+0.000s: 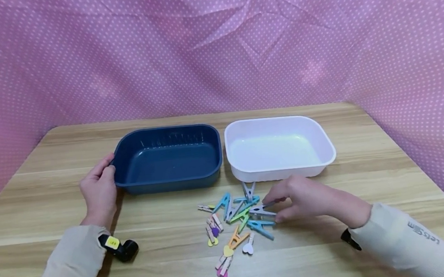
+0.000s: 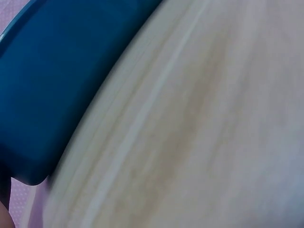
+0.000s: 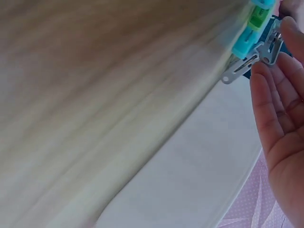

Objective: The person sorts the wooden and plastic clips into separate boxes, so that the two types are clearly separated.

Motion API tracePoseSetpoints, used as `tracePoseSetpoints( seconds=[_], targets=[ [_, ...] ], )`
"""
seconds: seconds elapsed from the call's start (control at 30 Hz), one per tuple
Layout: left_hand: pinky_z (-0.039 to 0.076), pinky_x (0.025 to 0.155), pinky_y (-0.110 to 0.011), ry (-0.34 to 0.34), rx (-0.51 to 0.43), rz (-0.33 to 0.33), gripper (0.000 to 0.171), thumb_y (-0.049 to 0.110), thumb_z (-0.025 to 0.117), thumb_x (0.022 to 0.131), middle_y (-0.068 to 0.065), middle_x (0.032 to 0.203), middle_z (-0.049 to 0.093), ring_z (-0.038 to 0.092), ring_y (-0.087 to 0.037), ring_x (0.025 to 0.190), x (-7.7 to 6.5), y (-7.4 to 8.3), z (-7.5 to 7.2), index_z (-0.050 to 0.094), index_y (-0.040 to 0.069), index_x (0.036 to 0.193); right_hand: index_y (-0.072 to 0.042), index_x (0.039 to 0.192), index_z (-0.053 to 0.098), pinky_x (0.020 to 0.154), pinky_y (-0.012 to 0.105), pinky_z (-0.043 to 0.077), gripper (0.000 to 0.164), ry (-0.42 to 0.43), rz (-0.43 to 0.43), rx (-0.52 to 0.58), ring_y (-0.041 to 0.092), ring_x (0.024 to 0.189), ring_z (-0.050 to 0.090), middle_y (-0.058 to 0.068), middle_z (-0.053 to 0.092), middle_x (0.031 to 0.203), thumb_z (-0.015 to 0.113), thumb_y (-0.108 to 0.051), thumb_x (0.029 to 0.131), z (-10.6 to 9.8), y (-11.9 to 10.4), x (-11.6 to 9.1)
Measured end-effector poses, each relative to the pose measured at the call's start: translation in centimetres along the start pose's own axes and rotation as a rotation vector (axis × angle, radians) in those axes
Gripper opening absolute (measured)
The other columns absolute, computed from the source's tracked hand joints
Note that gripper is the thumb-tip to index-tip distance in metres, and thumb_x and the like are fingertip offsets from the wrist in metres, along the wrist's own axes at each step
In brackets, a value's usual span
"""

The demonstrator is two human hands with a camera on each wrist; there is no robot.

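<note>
My left hand (image 1: 99, 190) grips the left rim of a dark blue plastic basin (image 1: 170, 186), thumb on the near side. Only the basin's side and a sliver of the hand show in the left wrist view. At the right of a loose pile of clothespins, my right hand (image 1: 305, 196) has thumb and fingertips at the two spread ends of a grey clothespin (image 1: 256, 211), pinching it. This grey clothespin (image 3: 271, 45) also appears between thumb and fingers in the right wrist view. Around it lie a green clothespin (image 1: 242, 217) and a blue clothespin (image 1: 260, 227).
A white basin (image 1: 283, 172) stands right of the blue one, behind the pile. Nearer me lie an orange clothespin (image 1: 237, 238) and several small wooden pegs with hearts, one with a white heart (image 1: 248, 248). A pink dotted cloth (image 1: 213, 45) hangs behind the wooden table (image 1: 157, 260).
</note>
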State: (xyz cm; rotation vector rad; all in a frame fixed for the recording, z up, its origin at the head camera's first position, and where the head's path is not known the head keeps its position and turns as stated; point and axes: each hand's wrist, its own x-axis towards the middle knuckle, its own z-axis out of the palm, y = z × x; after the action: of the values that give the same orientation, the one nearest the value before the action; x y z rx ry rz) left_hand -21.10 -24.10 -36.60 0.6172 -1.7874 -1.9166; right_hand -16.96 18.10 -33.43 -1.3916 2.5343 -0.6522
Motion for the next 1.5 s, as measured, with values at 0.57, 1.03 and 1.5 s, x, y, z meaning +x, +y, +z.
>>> tracePoseSetpoints(
  seconds=[0.57, 1.03, 1.5],
  targets=[
    [0.034, 0.103, -0.024, -0.025, 0.025, -0.001, 0.033, 0.011, 0.050, 0.091, 0.003, 0.130, 0.056, 0.044, -0.006, 0.125, 0.0, 0.3, -0.3, 0.063, 0.016, 0.121, -0.011, 0.102, 0.071, 0.073, 0.024, 0.053, 0.026, 0.153, -0.042, 0.164, 0.015, 0.082, 0.063, -0.001, 0.069, 0.096, 0.075, -0.018, 0.077, -0.2, -1.4, 2.5],
    [0.035, 0.104, -0.027, -0.029, 0.027, 0.016, 0.034, 0.011, 0.049, 0.092, 0.002, 0.130, 0.056, 0.046, -0.008, 0.124, -0.1, 0.0, -0.3, 0.061, 0.013, 0.123, -0.010, 0.102, 0.069, 0.073, 0.032, 0.052, 0.027, 0.339, 0.071, 0.328, 0.023, 0.081, 0.058, 0.003, 0.067, 0.092, 0.074, -0.015, 0.077, 0.5, -2.5, 4.6],
    [0.035, 0.101, -0.022, -0.049, 0.020, 0.002, 0.034, 0.012, 0.049, 0.092, 0.002, 0.132, 0.054, 0.044, -0.007, 0.125, -0.4, 0.2, -0.3, 0.059, 0.013, 0.125, -0.008, 0.102, 0.069, 0.076, 0.043, 0.052, 0.026, 0.534, 0.219, 0.437, 0.023, 0.084, 0.056, 0.005, 0.064, 0.093, 0.074, -0.011, 0.076, 1.2, -4.1, 7.8]
  ],
)
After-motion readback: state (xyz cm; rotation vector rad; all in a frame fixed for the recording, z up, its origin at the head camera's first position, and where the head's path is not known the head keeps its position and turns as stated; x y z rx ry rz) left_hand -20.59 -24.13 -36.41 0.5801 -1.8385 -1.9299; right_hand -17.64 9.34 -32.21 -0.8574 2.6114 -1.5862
